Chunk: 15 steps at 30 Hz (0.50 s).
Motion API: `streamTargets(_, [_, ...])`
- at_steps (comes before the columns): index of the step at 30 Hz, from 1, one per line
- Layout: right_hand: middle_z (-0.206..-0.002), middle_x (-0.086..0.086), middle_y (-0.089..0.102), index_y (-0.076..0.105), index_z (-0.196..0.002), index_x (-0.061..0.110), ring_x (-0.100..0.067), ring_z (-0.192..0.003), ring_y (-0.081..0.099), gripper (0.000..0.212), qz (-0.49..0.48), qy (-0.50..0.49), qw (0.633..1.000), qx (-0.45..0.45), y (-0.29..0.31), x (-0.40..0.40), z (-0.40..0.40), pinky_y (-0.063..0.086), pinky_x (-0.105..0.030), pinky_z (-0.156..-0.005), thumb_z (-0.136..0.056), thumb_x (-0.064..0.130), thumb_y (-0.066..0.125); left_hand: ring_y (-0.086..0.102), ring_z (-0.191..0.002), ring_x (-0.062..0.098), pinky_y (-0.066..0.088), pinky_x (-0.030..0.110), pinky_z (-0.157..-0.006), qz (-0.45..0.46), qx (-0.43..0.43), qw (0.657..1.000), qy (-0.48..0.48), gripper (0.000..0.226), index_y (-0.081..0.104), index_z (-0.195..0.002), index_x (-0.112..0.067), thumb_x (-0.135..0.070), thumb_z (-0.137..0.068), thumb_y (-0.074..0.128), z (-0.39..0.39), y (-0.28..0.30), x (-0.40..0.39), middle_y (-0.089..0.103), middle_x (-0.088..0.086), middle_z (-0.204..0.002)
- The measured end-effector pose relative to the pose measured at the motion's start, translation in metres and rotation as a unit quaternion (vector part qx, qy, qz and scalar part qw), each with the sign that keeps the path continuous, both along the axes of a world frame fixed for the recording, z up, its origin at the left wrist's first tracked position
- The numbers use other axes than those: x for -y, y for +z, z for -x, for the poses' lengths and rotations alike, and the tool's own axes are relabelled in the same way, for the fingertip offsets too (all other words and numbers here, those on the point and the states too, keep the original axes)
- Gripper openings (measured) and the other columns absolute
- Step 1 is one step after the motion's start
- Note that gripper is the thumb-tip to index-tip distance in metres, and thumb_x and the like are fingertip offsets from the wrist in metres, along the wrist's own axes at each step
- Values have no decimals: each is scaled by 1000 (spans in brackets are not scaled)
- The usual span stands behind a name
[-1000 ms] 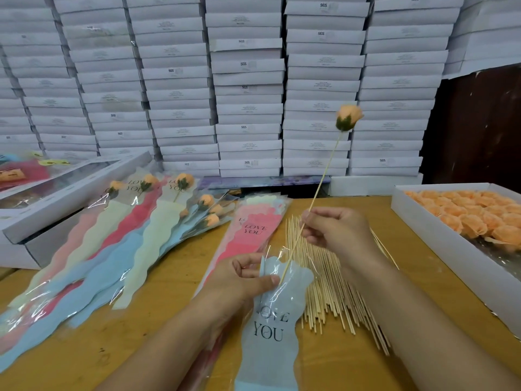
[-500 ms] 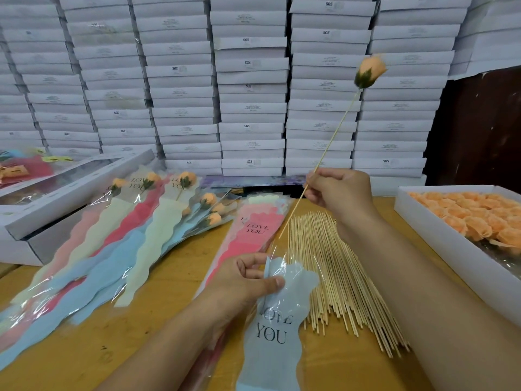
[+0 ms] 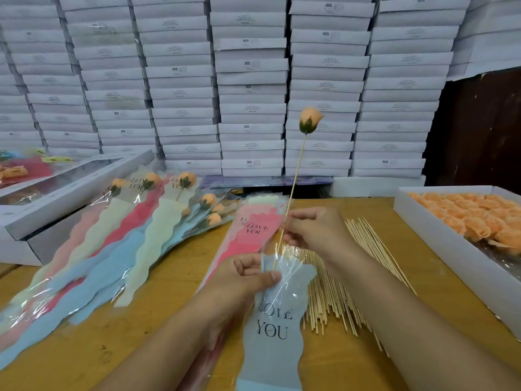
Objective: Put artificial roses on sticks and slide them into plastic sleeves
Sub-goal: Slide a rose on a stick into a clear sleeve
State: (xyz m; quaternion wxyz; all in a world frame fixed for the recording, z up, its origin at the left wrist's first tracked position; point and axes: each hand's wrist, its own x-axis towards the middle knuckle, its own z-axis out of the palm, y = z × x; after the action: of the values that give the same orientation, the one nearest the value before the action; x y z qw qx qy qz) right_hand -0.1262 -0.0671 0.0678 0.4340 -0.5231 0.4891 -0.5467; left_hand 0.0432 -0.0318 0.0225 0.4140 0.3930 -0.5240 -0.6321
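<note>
A wall of stacked white boxes [image 3: 251,88] fills the back. In front of it lies the wooden table [image 3: 174,283]. At the left edge sit flat windowed boxes [image 3: 70,187], and against them a fan of filled sleeves [image 3: 118,249] in pink, cream, red and blue, each with a peach rose near its top. At the right edge an open white tray [image 3: 439,244] holds loose peach rose heads [image 3: 479,218]. Between tray and centre lies a bundle of bare sticks [image 3: 332,300], partly under the right forearm.

A stack of empty sleeves [image 3: 256,227], pink on top and printed "LOVE YOU", lies in the middle. Over its near end lies a blue sleeve [image 3: 276,328] with the same print. The left hand [image 3: 245,277] pinches the blue sleeve's top edge, thumb on the clear film and fingers curled behind. The right hand [image 3: 313,230] pinches a stick [image 3: 296,176] between thumb and fingers, holding it nearly upright, leaning right. A peach rose [image 3: 310,119] with green sepals sits on its top end. Its lower tip is at the sleeve's mouth, seemingly just inside the film, though the glare makes that hard to tell.
</note>
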Motion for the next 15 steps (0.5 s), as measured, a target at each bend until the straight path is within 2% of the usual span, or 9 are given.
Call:
streamTargets(4, [-69,-9,72,76,-83,7,-10,-56,63,6,-34,41,998,-22,-9,-5,4,50,-22,-56,-88,7,72,75,-79,29,59,31,-66,-9,-18,1000,11,14,77,-100,-3,-1,-89,69,-1,1,0,75,25,-100])
streamTargets(7, [-69,-5,74,76,-87,7,-7,-58,65,4,-38,60,997,-41,-12,-9,7,48,-21,-58,-87,10,73,75,-84,32,60,35,-73,-11,-9,1000,9,16,78,-101,-5,-2,-88,70,-1,0,1,74,25,-103])
streamTargets(9, [-69,-1,74,77,-83,11,-6,-59,65,6,-37,74,995,-57,-12,-11,10,48,-19,-56,-87,10,73,74,-88,33,60,37,-77,-8,-8,1000,9,18,78,-103,-6,-2,-86,71,-1,-2,3,74,24,-105])
streamTargets(12, [-66,0,72,78,-69,17,-7,-57,60,21,-30,90,992,-80,-10,-14,14,49,-15,-53,-87,9,72,74,-89,33,59,37,-76,-7,-24,1000,-1,22,76,-106,-4,-3,-85,72,-3,-3,5,73,25,-108])
streamTargets(15, [-64,-6,69,78,-69,10,-9,-52,58,19,-35,93,993,-71,-10,-15,18,50,-17,-53,-85,5,71,74,-91,34,59,35,-75,-8,-28,1000,-8,23,76,-107,-4,-6,-84,73,-4,-4,6,73,25,-109])
